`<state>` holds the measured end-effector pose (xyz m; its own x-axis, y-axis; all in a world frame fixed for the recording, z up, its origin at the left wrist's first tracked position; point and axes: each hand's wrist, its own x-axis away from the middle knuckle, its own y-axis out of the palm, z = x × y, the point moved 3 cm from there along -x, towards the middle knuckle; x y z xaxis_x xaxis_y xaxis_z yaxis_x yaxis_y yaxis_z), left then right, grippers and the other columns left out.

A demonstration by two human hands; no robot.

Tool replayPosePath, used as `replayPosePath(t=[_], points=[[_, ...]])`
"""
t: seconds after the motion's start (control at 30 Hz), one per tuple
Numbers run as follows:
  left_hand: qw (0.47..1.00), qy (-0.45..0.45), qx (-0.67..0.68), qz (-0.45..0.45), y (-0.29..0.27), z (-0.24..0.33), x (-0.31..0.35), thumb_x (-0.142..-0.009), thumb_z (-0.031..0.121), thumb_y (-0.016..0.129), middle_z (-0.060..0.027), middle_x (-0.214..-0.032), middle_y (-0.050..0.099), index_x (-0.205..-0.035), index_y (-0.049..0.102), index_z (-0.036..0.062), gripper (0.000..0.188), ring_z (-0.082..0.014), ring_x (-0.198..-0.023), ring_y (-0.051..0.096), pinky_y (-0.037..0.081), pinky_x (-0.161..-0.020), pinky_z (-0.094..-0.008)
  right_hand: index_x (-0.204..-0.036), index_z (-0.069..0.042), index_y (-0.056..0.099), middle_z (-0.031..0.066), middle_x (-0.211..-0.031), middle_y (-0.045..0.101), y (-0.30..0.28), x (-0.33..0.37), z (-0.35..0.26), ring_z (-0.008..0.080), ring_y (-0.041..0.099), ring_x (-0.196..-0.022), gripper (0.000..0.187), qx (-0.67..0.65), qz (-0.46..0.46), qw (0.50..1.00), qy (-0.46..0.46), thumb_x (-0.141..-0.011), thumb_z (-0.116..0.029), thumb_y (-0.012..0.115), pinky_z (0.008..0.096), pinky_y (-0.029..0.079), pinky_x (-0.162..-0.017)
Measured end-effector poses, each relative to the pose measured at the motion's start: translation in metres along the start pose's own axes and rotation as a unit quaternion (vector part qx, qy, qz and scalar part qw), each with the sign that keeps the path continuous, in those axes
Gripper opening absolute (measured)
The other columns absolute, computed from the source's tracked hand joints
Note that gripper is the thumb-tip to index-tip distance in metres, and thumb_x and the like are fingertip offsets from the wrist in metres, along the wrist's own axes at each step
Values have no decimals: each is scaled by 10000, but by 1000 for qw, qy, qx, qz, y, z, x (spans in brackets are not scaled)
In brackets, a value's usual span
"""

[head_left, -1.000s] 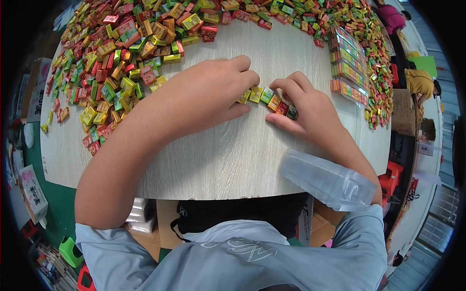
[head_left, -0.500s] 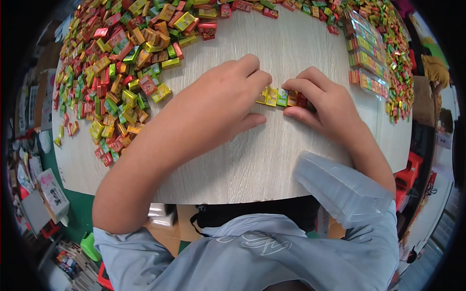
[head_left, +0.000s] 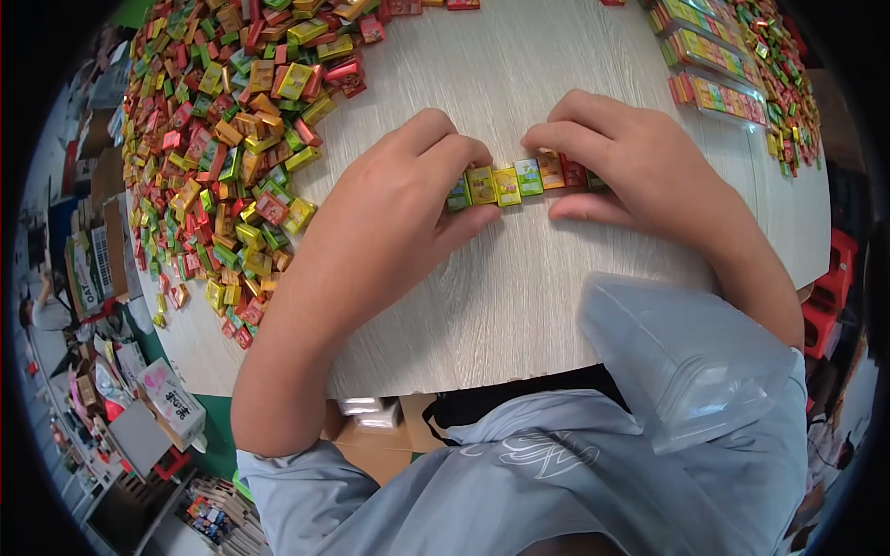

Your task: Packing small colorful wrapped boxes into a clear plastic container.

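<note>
A short row of small foil-wrapped boxes (head_left: 507,186), yellow, green, orange and red, lies on the table between my hands. My left hand (head_left: 408,190) is curled round the left end, with thumb on the near side and fingers on the far side of a green box. My right hand (head_left: 640,171) straddles the right end in the same way, its palm partly hiding the red and green boxes there. The row is slightly uneven, one yellow box sitting a little nearer to me.
A big heap of the same small boxes (head_left: 222,157) covers the table's left side. Clear plastic trays filled with boxes (head_left: 718,97) stand at the far right, beside another heap (head_left: 783,83). Nested empty clear trays (head_left: 686,352) lie at the near right edge, by my right forearm.
The view has shifted. My hands are farther apart, and more of the row shows between them, including a green box at its left end.
</note>
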<state>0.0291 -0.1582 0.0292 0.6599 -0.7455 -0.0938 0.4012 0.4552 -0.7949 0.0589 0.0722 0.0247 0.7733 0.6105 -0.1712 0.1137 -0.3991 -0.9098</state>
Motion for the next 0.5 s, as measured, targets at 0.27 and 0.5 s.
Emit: replayPosePath(t=[0.27,0.5], points=[[996,15,-86,17,10,9,-5,-832,210,858,-110,-981,594,-1181,699,97,400,-307,-885,639,532,-778,-424,-1284,-61,635,118,-1216,620,-11,13,5,344,659,-1067,593,-62,-47,996,33,-774,-272,852,411,548,-888],[998,-7,-59,10,13,12,-8,-841,177,854,-101,-958,602,-1192,744,116,373,-286,-842,648,547,-720,-416,-1245,-39,644,116,-1191,625,-6,11,12,328,650,-1044,511,-128,-35,991,35,-781,-134,836,396,545,-880]])
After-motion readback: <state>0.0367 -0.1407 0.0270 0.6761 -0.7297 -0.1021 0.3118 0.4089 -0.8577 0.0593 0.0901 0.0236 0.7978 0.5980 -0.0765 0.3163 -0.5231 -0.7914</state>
